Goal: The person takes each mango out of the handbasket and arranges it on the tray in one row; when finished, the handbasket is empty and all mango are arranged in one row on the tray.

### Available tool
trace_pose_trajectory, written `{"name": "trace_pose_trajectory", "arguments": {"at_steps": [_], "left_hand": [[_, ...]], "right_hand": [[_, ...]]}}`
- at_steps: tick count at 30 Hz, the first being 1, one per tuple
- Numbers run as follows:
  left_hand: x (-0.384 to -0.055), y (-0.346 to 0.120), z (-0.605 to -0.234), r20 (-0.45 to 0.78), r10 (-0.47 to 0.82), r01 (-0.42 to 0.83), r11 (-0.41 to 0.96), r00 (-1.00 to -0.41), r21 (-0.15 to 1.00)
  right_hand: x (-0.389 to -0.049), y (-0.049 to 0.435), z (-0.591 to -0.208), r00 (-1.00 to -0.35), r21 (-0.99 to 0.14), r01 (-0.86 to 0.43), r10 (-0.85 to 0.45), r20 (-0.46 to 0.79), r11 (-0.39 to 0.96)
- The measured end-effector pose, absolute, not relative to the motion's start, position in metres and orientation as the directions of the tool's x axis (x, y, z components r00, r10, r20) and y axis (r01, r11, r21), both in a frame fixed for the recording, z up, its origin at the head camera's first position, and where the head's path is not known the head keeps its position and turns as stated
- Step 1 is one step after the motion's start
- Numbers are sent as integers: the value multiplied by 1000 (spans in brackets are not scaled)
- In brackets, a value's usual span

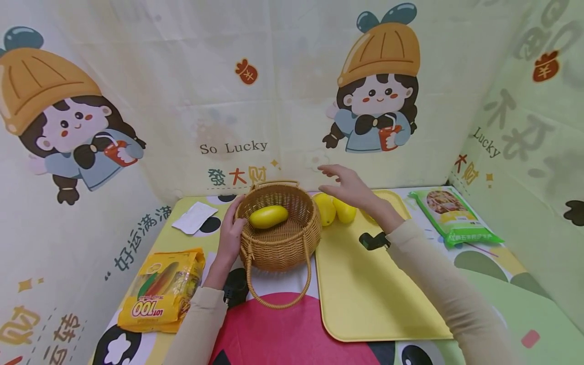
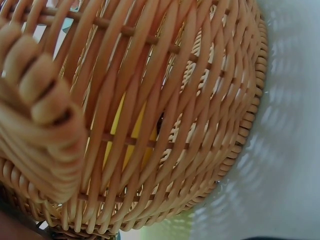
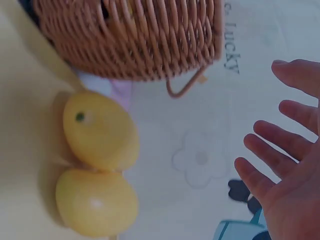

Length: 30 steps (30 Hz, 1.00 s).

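Observation:
A round wicker basket [image 1: 283, 253] stands at the table's middle, its front handle folded down toward me. Inside it lies one yellow mango [image 1: 269, 217], glimpsed as yellow through the weave [image 2: 150, 100] in the left wrist view. My left hand [image 1: 229, 234] grips the basket's left side, thumb at the rim. The right hand [image 1: 349, 190] is raised above the far end of the yellow tray [image 1: 360, 304], fingers spread and holding nothing. Beneath and left of it, two more mangoes [image 3: 100, 131] lie side by side close to the basket.
A yellow snack bag [image 1: 161, 291] lies at the left and a white packet [image 1: 194, 218] behind it. A green food packet [image 1: 456, 215] is at the far right. Black wrist-camera parts [image 1: 374, 241] hang by the right wrist. Printed cloth walls [image 1: 292, 101] enclose the table's back and sides.

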<state>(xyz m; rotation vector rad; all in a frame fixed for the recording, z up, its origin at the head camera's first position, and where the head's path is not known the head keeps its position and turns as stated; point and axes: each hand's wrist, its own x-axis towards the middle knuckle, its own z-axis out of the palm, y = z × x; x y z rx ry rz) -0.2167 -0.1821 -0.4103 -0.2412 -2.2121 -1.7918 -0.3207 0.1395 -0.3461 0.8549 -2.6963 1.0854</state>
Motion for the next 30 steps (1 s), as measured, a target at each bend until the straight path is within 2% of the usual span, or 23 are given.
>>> {"name": "trace_pose_trajectory", "arguments": {"at_steps": [8, 16, 20, 30], "left_hand": [[-216, -183, -410, 318, -51, 302, 203, -947, 932], [-217, -183, -410, 309, -55, 291, 213, -949, 933], [-221, -184, -416, 299, -55, 283, 205, -953, 937], [-237, -191, -440, 337, -84, 313, 210, -938, 926]], "right_hand": [[-313, 103, -345, -756, -554, -640, -567, 328, 533], [-306, 70, -360, -674, -423, -731, -662, 328, 535], [-303, 53, -364, -666, -380, -739, -689, 285, 557], [-306, 25, -368, -700, -224, -704, -711, 62, 674]]}}
